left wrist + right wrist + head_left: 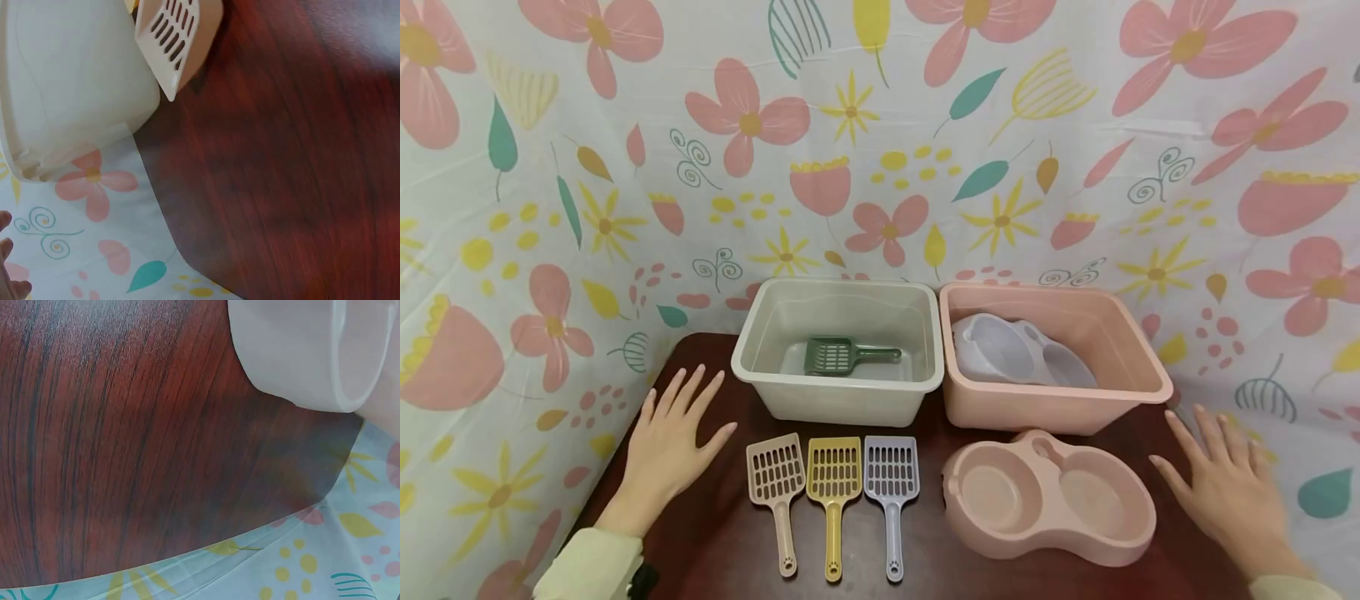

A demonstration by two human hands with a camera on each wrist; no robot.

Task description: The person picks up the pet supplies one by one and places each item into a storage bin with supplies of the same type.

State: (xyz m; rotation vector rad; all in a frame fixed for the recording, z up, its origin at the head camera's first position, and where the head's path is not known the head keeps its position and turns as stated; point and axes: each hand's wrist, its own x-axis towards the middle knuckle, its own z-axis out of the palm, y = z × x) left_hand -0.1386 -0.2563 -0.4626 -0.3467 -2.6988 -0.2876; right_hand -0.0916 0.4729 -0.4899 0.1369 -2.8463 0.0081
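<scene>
My left hand, fingers spread and holding nothing, is at the table's left side, nearest the beige litter scoop. Beside that scoop lie a yellow scoop and a lavender scoop, handles toward me. On the right, my right hand is also spread and bare, just beyond the pink double pet bowl. A grey-white litter box stands behind the scoops with a dark green scoop inside. Next to it, a pink litter box contains a lavender double bowl.
The dark red wood-grain table carries everything. A flower-printed cloth hangs close behind the boxes and along both sides. In the left wrist view, the table's edge runs beside the cloth; the two boxes stand side by side.
</scene>
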